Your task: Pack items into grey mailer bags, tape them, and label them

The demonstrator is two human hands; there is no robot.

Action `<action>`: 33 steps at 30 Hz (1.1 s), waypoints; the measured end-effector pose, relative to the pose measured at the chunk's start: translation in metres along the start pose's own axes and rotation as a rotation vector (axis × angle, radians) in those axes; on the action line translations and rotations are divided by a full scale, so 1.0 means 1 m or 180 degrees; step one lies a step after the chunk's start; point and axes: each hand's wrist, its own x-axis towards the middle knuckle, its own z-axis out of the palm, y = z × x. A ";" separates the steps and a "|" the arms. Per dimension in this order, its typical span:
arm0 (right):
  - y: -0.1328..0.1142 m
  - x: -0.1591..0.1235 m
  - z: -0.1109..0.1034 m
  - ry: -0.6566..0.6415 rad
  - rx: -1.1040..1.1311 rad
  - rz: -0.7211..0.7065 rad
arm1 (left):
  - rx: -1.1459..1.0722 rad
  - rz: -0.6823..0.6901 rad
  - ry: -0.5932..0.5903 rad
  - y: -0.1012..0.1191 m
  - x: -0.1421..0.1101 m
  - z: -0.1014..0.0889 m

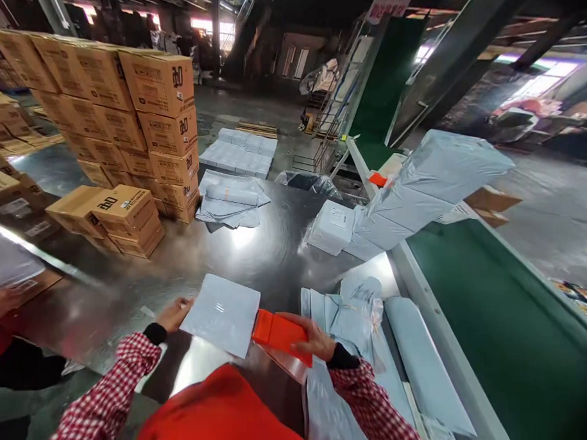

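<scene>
Dozens of cardboard cartons (158, 83) stand stacked well ahead of the left hand (their black logos are hard to read), and a green conveyor belt (499, 315) runs to the right of the right hand. Just beside that hand, pale blue mailer bags (355, 320) lie heaped on the steel table (132, 277). The left hand (174, 315), fingers partly closed, pinches a flat pale plastic packet (222, 315); the right hand (307, 335) clasps a flat orange packet (281, 336) touching the pale packet's edge.

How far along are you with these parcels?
Done: wrapped parcels lie piled beside the green belt. In hand: the left hand is at a pale mailer, and the right hand holds an orange packet at its edge. Left: loose mailers lie near the right hand; stacked cartons stand farther off.
</scene>
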 end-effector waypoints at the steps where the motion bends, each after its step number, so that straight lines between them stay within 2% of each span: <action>1: -0.001 0.001 0.000 -0.0004 0.0037 -0.0009 | 0.0186 0.0102 0.0126 0.009 -0.002 -0.009; 3: -0.002 0.002 0.000 -0.0035 0.0073 0.0016 | 0.0564 0.0762 0.0211 0.036 -0.014 -0.017; 5: -0.002 0.004 0.001 -0.0047 0.0101 0.0038 | 0.1050 0.2112 -0.0134 0.072 -0.036 -0.003; 7: 0.000 0.005 0.003 -0.0031 0.0107 0.0005 | 0.1551 0.3302 -0.0758 0.106 -0.060 0.029; 8: 0.002 0.006 0.004 -0.0027 0.0123 -0.0038 | 0.1806 0.3599 -0.1025 0.120 -0.070 0.049; 9: 0.004 0.007 0.005 -0.0033 0.0153 -0.0089 | 0.2068 0.3720 -0.1241 0.132 -0.076 0.069; 11: 0.007 0.009 0.008 -0.0063 0.0225 -0.0193 | 0.2495 0.3689 -0.1547 0.145 -0.080 0.101; 13: 0.009 0.009 0.012 -0.0082 0.0294 -0.0273 | 0.2692 0.3561 -0.1729 0.148 -0.075 0.118; 15: 0.008 0.006 0.016 -0.0047 0.0148 -0.0364 | 0.2672 0.3447 -0.1809 0.147 -0.068 0.121; 17: 0.009 -0.002 0.022 0.0094 -0.0212 -0.0474 | 0.2603 0.3309 -0.1839 0.145 -0.064 0.116; 22: 0.026 -0.033 0.036 0.0828 -0.0785 -0.0697 | 0.2389 0.3052 -0.1930 0.147 -0.065 0.112; 26: 0.027 -0.040 0.046 0.0942 -0.1602 -0.0792 | 0.2188 0.3021 -0.2019 0.152 -0.064 0.118; 28: 0.017 -0.036 0.047 0.0898 -0.1985 -0.0685 | 0.2042 0.3128 -0.2018 0.153 -0.058 0.108; 29: 0.011 -0.034 0.045 0.0887 -0.2105 -0.0656 | 0.1909 0.3183 -0.1917 0.151 -0.054 0.096; 31: 0.000 -0.032 0.038 0.0825 -0.2264 -0.0672 | 0.1567 0.3177 -0.1436 0.137 -0.044 0.059; 33: -0.003 -0.033 0.031 0.0710 -0.2342 -0.0675 | 0.1299 0.2950 -0.0756 0.108 -0.036 0.012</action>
